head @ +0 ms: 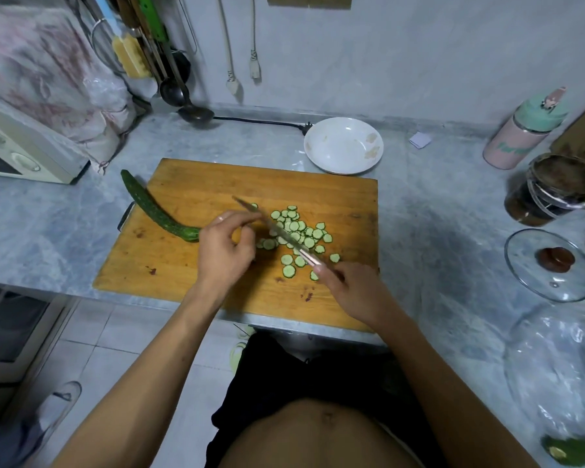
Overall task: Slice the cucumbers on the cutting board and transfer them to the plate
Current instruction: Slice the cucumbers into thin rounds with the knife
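Observation:
A wooden cutting board lies on the grey counter. A long dark green cucumber rests across its left edge, its near end under my left hand, which holds it down with bent fingers. My right hand grips the handle of a knife, whose blade slants up-left over a pile of several cucumber slices in the board's middle. A white plate sits empty just beyond the board's far right corner.
A toaster oven stands at the left, hanging utensils and a ladle behind. At the right are a pink bottle, a dark jar and a glass lid. Another cucumber piece lies at the lower right.

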### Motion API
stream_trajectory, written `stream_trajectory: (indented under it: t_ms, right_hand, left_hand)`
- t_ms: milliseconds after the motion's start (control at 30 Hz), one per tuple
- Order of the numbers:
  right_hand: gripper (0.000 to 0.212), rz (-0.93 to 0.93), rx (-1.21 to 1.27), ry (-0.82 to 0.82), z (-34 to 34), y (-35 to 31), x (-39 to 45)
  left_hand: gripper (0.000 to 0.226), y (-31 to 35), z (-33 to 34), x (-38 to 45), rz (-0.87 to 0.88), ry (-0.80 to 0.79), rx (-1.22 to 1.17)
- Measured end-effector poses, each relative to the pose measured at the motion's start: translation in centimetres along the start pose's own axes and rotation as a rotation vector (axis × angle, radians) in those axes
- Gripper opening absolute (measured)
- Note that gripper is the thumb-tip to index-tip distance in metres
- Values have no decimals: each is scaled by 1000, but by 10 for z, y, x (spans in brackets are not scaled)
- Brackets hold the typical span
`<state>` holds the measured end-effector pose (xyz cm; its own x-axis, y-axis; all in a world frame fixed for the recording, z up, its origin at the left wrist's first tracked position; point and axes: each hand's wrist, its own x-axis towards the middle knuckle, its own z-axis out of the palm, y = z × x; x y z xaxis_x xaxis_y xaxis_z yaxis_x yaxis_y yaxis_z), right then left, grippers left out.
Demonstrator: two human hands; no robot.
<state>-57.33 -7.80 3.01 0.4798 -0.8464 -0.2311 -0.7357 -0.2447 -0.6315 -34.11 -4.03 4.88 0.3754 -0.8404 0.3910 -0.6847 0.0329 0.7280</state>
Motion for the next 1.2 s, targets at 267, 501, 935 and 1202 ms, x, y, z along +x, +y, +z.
stream_trajectory:
  t_ms: [267, 501, 935, 1202]
  right_hand:
    - [57, 270, 687, -130, -3, -19, -18]
    - [60, 318, 711, -225, 12, -25, -21]
    - [63, 397, 724, -285, 32, -27, -12]
    - [60, 363, 686, -178, 4, -7, 2]
  left_hand:
    - [50, -66, 12, -36, -345, -330, 347]
    - [32, -66, 15, -45, -458, -106, 356]
    - [34, -72, 12, -59, -487, -88, 288]
    - [36, -71, 15, -57, -494, -84, 299]
